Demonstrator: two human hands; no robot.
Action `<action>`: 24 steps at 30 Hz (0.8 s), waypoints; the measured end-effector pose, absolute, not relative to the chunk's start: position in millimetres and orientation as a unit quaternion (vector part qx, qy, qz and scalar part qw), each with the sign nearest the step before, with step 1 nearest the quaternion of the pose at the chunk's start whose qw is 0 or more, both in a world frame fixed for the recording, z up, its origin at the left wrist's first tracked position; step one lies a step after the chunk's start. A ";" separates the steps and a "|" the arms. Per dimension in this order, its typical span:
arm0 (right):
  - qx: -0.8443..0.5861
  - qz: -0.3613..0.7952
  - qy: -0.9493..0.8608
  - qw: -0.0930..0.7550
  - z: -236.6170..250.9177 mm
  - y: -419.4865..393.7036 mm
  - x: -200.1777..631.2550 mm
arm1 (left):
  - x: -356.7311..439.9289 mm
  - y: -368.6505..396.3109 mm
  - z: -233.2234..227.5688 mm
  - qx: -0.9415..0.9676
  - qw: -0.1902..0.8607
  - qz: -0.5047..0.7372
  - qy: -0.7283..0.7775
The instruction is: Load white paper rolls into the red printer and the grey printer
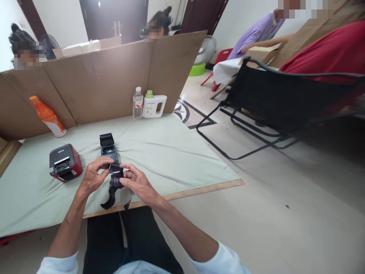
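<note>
Black ribbon roll [116,180] lies at 6 o'clock from the open device [107,142]; right hand [140,184] pinches its 3 o'clock edge, left hand [92,177] curls at 10, grip unclear. Probably adjusting; next needs steadiness.

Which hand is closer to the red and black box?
Left. The left hand is just to the right of the red and black box; the right hand is farther right, beyond the left one.

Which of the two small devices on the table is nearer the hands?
The dark grey device with raised flap, just beyond the left hand; the red-and-black device stands apart, further left.
</note>
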State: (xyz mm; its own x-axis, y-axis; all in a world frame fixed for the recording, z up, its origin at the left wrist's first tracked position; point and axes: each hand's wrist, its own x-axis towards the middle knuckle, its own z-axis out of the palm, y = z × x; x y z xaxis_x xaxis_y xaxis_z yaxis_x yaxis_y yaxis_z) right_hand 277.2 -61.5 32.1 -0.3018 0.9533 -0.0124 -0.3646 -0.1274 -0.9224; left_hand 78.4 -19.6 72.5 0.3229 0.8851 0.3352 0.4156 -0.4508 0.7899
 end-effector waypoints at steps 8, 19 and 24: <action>-0.365 0.673 -0.433 0.475 28.0 -8.1 242.6 | 47.6 39.2 36.0 0.763 0.186 0.397 0.475; -0.474 0.649 -0.418 0.425 20.2 60.1 221.5 | 33.8 117.7 -7.5 0.752 0.092 0.324 0.567; -0.479 0.644 -0.416 0.428 6.7 60.1 225.0 | 38.5 121.7 -9.1 0.767 0.103 0.296 0.560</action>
State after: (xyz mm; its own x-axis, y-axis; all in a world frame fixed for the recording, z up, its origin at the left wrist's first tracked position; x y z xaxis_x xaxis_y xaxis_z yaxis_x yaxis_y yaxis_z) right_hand 225.0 60.1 6.7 -0.1749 0.9494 -0.2607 -0.1530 -0.2878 -0.9454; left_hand 38.5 121.7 -9.1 0.1976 0.9199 0.3388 0.7972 -0.3519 0.4906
